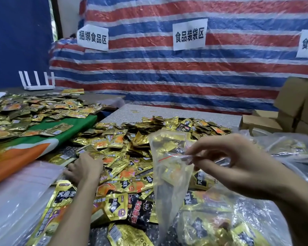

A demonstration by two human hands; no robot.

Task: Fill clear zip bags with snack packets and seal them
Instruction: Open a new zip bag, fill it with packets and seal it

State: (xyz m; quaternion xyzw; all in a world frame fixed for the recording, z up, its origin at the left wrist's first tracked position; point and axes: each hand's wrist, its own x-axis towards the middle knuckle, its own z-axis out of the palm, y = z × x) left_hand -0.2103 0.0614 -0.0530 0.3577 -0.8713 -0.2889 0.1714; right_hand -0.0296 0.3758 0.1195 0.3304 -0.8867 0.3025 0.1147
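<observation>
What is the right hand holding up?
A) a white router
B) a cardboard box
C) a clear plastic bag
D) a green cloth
C: the right hand pinches the clear zip bag by its top edge, above the pile of gold snack packets.

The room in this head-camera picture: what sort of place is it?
Probably a makeshift food-packing station: gold snack packets heaped on the table, a paper sign on the striped tarp reading food bagging area, cardboard boxes stacked at right.
</observation>
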